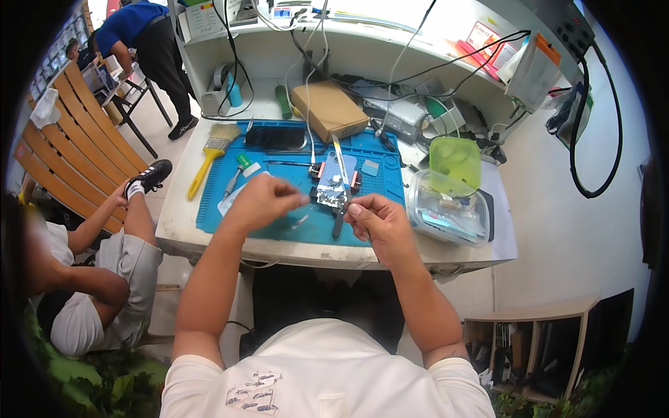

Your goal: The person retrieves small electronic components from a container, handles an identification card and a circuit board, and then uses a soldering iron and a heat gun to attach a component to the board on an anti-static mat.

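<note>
On a blue work mat [209,202], a blue phone part [327,171] sits in a small holder [356,182] with red and black jaws. Crumpled silvery foil [329,195] covers its lower end, and a slim pale strip with a yellow edge [340,161] lies across it. My right hand [385,224] is closed in a pinch on a thin dark tool, just right of the foil. To the left, my left hand [268,202] hovers over the mat with fingers curled together; anything between them is too small to make out. A dark flat tool [338,226] lies below the holder.
Left on the bench are a yellow brush [202,171] and a green-tipped screwdriver [235,175]. Behind stand a dark phone [276,138] and a cardboard box [329,110]. A clear plastic tub [447,216] is at right. Cables hang from above. A person [97,279] sits at left.
</note>
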`<state>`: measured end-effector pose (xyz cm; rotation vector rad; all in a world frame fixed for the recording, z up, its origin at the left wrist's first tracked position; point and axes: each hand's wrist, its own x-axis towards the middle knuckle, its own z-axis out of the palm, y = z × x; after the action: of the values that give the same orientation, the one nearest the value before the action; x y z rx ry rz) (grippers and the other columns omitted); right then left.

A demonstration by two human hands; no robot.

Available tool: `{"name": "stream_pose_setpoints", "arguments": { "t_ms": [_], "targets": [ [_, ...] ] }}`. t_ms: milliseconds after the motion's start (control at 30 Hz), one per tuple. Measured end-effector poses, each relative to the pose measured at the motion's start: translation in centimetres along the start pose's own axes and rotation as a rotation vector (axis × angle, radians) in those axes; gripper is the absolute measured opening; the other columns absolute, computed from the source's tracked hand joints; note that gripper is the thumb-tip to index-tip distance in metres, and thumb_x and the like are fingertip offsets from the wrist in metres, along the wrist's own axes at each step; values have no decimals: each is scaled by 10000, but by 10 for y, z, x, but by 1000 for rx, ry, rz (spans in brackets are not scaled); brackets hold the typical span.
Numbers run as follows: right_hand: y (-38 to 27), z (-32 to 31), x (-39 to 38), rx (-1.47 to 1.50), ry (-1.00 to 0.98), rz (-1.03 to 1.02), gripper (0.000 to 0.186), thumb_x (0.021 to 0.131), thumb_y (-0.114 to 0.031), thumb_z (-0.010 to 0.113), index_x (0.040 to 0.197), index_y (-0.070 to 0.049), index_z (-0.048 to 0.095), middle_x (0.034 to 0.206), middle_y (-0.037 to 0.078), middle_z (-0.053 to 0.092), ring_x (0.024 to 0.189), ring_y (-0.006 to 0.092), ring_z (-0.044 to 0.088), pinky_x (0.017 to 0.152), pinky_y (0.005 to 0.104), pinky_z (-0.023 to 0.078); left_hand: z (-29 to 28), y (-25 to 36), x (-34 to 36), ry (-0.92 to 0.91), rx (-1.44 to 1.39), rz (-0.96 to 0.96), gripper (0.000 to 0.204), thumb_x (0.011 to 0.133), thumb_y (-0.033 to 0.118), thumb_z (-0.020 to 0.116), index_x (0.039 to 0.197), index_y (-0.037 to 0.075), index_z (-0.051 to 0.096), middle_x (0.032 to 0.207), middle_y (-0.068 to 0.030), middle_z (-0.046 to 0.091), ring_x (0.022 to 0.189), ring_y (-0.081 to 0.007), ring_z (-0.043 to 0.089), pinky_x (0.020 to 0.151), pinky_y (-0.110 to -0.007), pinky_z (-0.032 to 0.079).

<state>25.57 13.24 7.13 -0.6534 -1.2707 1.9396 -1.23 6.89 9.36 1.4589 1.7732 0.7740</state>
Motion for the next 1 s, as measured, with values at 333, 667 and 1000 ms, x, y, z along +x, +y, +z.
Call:
{"name": "stream_pose_setpoints", "arguments": {
  "t_ms": [333, 667, 1000],
  "targets": [
    [-6, 9, -4, 117, -162, 82, 175, 1017, -142, 730, 1103, 8, 705, 890, 99, 730, 658, 85, 573, 577, 213, 427, 39, 17, 12, -289, -1162, 299, 264, 1025, 229, 727, 1168, 10, 689, 1018, -105, 724, 884, -195, 720, 787, -324, 578],
    [-8, 5, -7, 21, -164, 96, 225, 1062, -230, 685, 1147, -22, 674, 893, 53, 706, 653, 68, 542, 579, 211, 418, 43, 22, 7, -135, -967, 322, 219, 1032, 229, 720, 1086, 18, 700, 996, -99, 728, 870, -179, 722, 779, -315, 584],
    [-20, 15, -22, -403, -139, -76, 182, 1088, -152, 626, 1130, 19, 671, 877, 23, 662, 780, 80, 581, 697, 244, 479, 38, 21, -7, -108, -766, 538, 237, 836, -142, 800, 985, 11, 696, 1025, -138, 770, 1026, -221, 764, 887, -340, 651]
  ]
}}
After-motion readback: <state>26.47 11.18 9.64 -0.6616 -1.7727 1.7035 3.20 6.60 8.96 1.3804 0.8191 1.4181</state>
